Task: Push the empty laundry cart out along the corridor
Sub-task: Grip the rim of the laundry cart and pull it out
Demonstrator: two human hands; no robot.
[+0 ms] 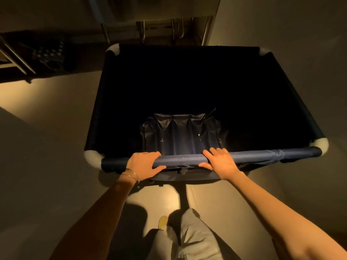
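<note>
A large laundry cart [262, 153] with a dark blue fabric liner and white rounded corners fills the middle of the view. Its inside is dark and looks empty, with only the creased fabric bottom showing. My left hand [144, 165], with thin bracelets at the wrist, wraps the near rim bar left of centre. My right hand [219, 162] grips the same bar just right of centre. Both arms stretch forward to the cart.
A metal-legged unit [159, 19] stands just beyond the cart's far rim. A dark shelf with a perforated black crate [50, 53] sits at the far left. Plain walls close in on both sides over a beige floor [56, 113]. My legs show below.
</note>
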